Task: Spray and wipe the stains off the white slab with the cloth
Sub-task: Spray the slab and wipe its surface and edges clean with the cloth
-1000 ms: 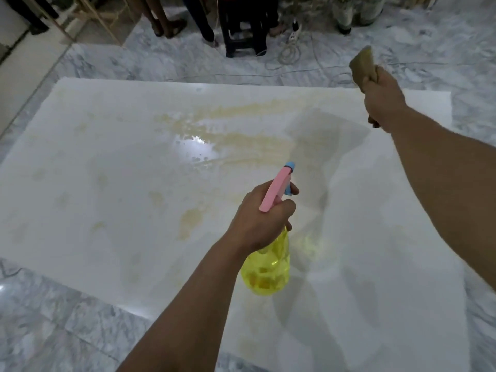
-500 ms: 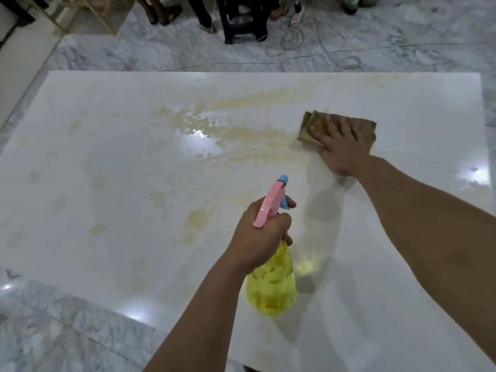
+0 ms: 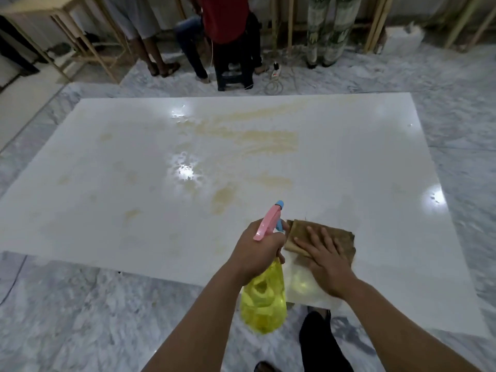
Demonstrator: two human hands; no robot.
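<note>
A large white slab [image 3: 107,170] lies flat on the marble floor, with yellowish-brown stains [image 3: 257,135] across its middle and far part. My left hand [image 3: 257,253] is shut on a spray bottle [image 3: 264,299] with a yellow body and pink trigger, held over the slab's near edge. My right hand [image 3: 326,261] presses flat, fingers spread, on a folded brown cloth [image 3: 341,237] lying on the slab near the front edge, just right of the bottle.
Several people stand beyond the slab's far edge by a dark stool [image 3: 233,73]. A power strip [image 3: 276,71] with cables lies on the floor there. Wooden frames [image 3: 88,44] stand at the back left. My dark trouser leg [image 3: 319,342] is below the slab's near edge.
My right hand brought the cloth down onto the slab, then dragged it from the far middle back to the near edge beside the bottle. The view has tilted up.
</note>
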